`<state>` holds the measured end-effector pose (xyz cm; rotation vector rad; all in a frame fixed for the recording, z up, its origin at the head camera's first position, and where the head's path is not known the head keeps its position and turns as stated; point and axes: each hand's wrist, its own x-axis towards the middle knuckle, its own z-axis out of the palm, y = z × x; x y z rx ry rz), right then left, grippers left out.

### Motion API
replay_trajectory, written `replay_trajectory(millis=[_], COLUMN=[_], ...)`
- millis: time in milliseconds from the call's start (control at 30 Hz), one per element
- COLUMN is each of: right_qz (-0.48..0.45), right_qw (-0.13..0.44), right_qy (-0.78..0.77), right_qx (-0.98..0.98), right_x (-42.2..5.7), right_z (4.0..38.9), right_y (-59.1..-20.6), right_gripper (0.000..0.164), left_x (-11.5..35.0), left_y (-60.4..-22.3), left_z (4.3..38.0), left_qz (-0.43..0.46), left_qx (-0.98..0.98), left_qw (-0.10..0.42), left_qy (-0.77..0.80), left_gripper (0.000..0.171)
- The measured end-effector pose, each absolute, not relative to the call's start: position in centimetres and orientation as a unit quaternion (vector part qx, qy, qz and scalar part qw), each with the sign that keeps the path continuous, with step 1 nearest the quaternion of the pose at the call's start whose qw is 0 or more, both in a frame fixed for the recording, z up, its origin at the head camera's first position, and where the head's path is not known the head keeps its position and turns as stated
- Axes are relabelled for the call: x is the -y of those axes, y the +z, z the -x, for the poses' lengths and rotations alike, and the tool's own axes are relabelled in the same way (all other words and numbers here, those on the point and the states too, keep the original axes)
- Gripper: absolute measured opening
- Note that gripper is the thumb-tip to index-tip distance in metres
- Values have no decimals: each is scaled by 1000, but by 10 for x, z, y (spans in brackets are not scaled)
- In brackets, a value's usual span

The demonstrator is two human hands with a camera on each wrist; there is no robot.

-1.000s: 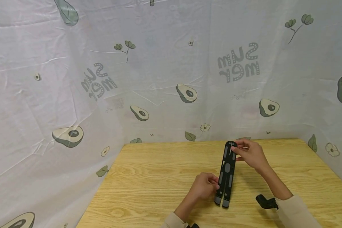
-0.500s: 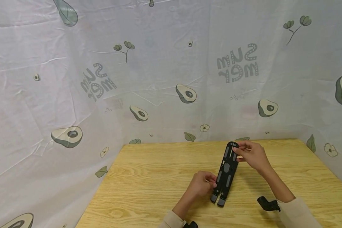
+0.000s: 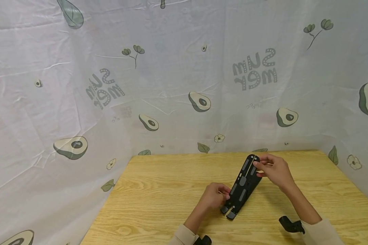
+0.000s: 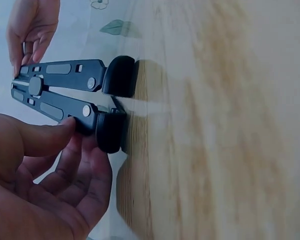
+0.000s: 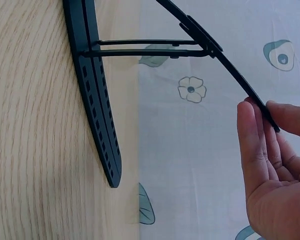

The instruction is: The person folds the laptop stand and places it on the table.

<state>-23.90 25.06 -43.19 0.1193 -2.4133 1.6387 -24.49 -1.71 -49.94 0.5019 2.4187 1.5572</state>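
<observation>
A black folding laptop stand [image 3: 242, 181] with grey pads stands unfolded on the table, slanting to the right in the head view. My left hand [image 3: 214, 196] pinches its left edge near the lower end, thumb on top and fingers beneath, as the left wrist view shows. At the far end my right hand [image 3: 276, 172] pinches the right corner between thumb and fingers. In the right wrist view the slotted base [image 5: 96, 110] lies on the wood, and thin struts [image 5: 150, 52] run up to the raised top plate [image 5: 240, 77]. Two stop tabs [image 4: 119, 76] end the plate's arms.
The wooden table [image 3: 159, 183] spreads around the stand. Behind it and along the sides hangs a pale curtain [image 3: 171, 68] printed with avocados and leaves. Black camera mounts [image 3: 291, 225] sit at both sleeves.
The stand has turned clockwise, its near end swinging left and its far end shifting slightly right. Both hands have moved with it, keeping their grip.
</observation>
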Motion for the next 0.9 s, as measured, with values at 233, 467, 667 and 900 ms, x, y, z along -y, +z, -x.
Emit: replay_trajectory(millis=[233, 467, 667, 900], right_qz=[-31, -23, -10, -4], right_qw=[107, 113, 105, 102], right_qy=[559, 567, 578, 587], right_qx=[822, 816, 809, 803], right_x=[-252, -253, -254, -256], right_z=[233, 228, 224, 222], right_y=[-432, -434, -435, -435], right_gripper=[43, 39, 41, 40], left_x=[18, 16, 16, 16], left_y=[-500, -500, -500, -499], left_z=[249, 253, 258, 266], left_qz=[-166, -165, -172, -178], left_qx=[-819, -819, -816, -817], left_qw=[116, 114, 113, 116], left_qy=[537, 537, 540, 536], left_gripper=[11, 13, 14, 14])
